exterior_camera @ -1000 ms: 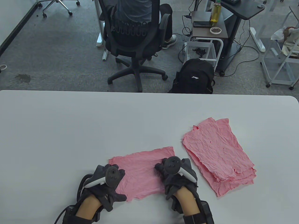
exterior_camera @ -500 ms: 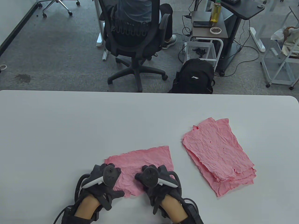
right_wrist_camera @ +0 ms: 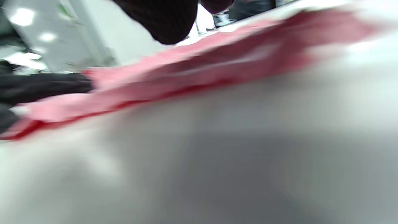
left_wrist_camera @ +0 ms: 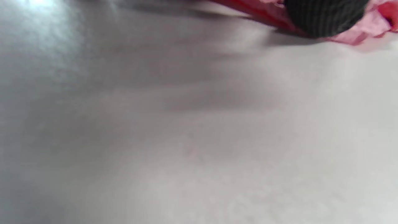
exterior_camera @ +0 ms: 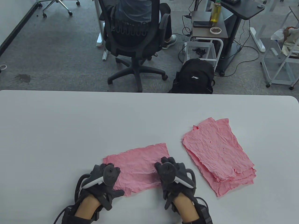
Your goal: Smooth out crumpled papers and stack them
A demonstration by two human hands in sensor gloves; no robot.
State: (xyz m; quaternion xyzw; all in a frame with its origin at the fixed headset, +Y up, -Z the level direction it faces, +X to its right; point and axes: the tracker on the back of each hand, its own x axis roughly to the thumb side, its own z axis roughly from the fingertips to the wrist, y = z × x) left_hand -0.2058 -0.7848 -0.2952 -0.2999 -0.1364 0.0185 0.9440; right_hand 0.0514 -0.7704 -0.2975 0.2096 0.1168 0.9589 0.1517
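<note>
Table: a wide pale grey tabletop (exterior_camera: 70, 130) with rounded far corners.
Loose sheet: a wrinkled pink paper sheet (exterior_camera: 137, 163) lies flat on the table, just left of the stack and apart from it.
Stack: a pile of flattened pink paper sheets (exterior_camera: 217, 156) with ragged edges lies toward the table's right side.
Left hand: the dark-gloved left hand (exterior_camera: 106, 180) rests palm down on the loose sheet's near left corner, fingers spread flat and pinching nothing; the left wrist view shows one gloved fingertip (left_wrist_camera: 323, 15) pressing on the paper's edge.
Right hand: the dark-gloved right hand (exterior_camera: 171, 173) lies on the loose sheet's right edge, on the side nearest the stack, fingers laid out flat over the paper.
Change: half a second ago the right hand lay near the sheet's middle, close to the left hand; it now sits further toward the stack. The sheet's right edge has drawn slightly away from the stack. The left hand has kept its place.
Blur: the right wrist view is smeared.
</note>
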